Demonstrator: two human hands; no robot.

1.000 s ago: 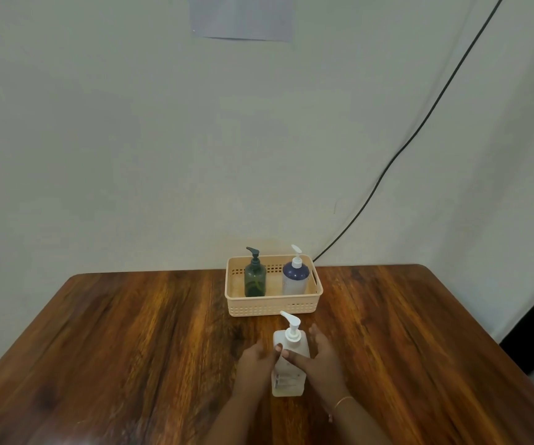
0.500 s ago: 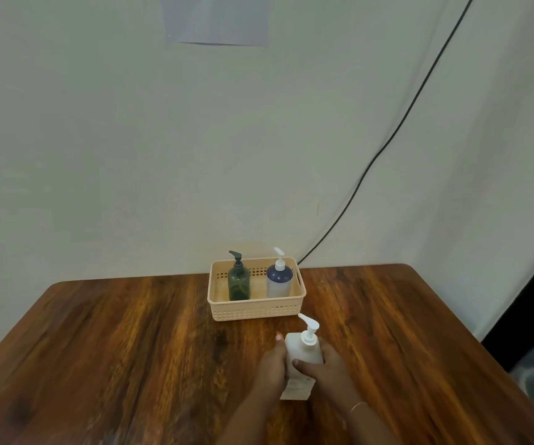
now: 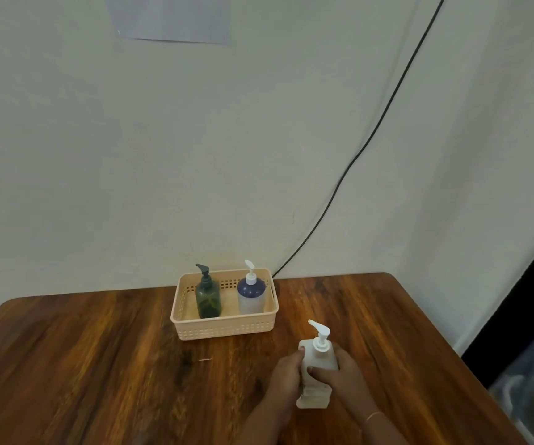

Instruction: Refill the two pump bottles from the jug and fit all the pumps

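Observation:
A white pump bottle stands upright on the wooden table, its pump fitted. My left hand grips its left side and my right hand wraps its right side and front. Behind it a beige basket holds a dark green pump bottle on the left and a bottle with a dark blue top and white pump on the right. Both carry their pumps. No jug is in view.
The basket sits at the table's far edge against a pale wall. A black cable runs down the wall to the table behind the basket. The table's right edge lies near my right forearm.
The white bottle and both hands have shifted to the right across the table, away from the spot in front of the basket. The camera view also turned.

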